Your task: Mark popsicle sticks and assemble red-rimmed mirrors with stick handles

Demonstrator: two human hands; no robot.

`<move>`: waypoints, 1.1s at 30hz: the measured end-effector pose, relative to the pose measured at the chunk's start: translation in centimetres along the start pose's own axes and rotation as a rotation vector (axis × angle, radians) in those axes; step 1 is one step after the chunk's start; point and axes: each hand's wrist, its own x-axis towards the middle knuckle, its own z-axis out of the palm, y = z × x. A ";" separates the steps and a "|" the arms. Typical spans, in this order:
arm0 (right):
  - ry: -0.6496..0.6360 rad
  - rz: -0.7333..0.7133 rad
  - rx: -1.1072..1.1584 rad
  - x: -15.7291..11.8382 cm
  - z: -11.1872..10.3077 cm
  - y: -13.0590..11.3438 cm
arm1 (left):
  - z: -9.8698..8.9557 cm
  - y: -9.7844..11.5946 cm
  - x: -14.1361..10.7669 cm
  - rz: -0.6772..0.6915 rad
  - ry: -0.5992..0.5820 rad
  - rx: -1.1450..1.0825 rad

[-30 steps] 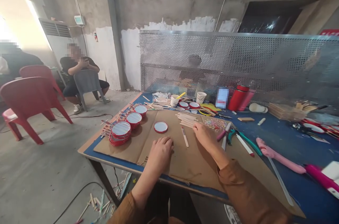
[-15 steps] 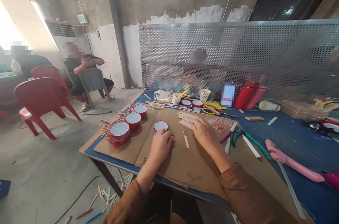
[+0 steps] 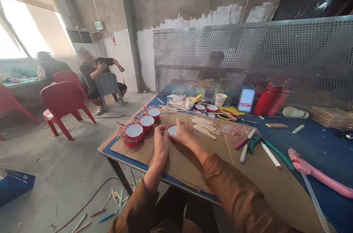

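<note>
A small round disc (image 3: 172,130) with a white face and red rim sits between my hands above the cardboard. My left hand (image 3: 161,143) pinches its left edge. My right hand (image 3: 187,136) is closed around its right side, and its fingers cover part of the face. Whether a stick is also in my fingers is hidden. To the left stand several red-rimmed round pieces (image 3: 134,130), the nearest ones stacked. Flat wooden craft sticks (image 3: 205,127) lie in a loose pile to the right of my right hand.
Small coloured bands (image 3: 234,130), white-barrelled markers (image 3: 271,156), teal-handled pliers (image 3: 275,149) and a pink glue gun (image 3: 320,174) lie to the right. Paper cups (image 3: 220,99), a phone (image 3: 246,99) and a red bottle (image 3: 267,99) stand before a perforated metal screen (image 3: 182,53). People sit at the left.
My right hand has left the stick pile and moved left onto the disc. My left hand now pinches the disc's edge. The single stick between my hands no longer shows. The view has turned left.
</note>
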 end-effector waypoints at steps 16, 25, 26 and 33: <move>0.124 -0.346 0.244 -9.1 -3.9 6.2 | 1.3 2.4 -1.9 -0.154 -0.681 -0.384; 0.239 -0.262 0.169 -9.8 -2.3 6.9 | 4.1 2.7 -3.6 -0.126 -0.397 -0.065; 0.238 -0.254 0.181 -9.9 -2.3 7.0 | 4.2 2.8 -3.8 -0.128 -0.401 -0.067; 0.130 -0.150 0.337 -11.0 -3.4 8.0 | 3.5 3.8 -4.7 -0.028 -0.545 -0.021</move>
